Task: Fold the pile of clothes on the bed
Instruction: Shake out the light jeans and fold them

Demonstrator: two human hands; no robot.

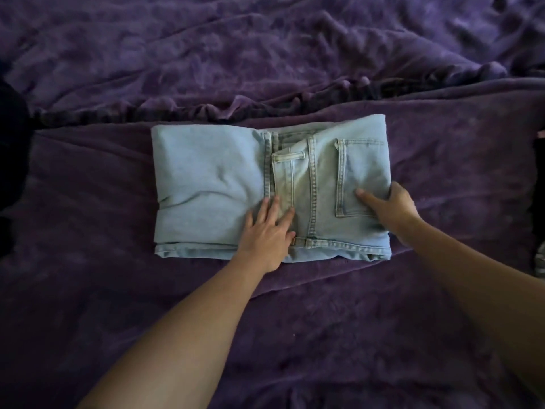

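A pair of light blue jeans (206, 184) lies folded into a thick rectangle in the middle of the purple bed cover (118, 290), back pocket and belt loops facing up. My left hand (267, 234) rests flat on the jeans near their front edge, fingers straight and spread over the seam. My right hand (392, 209) is at the jeans' right edge: its thumb lies on top over the back pocket and its fingers wrap round the fold's side, out of sight.
A rumpled purple blanket (265, 54) covers the far half of the bed, its bunched edge running just behind the jeans. Dark clothing (11, 160) sits at the left edge, and another dark item (539, 202) shows at the right edge.
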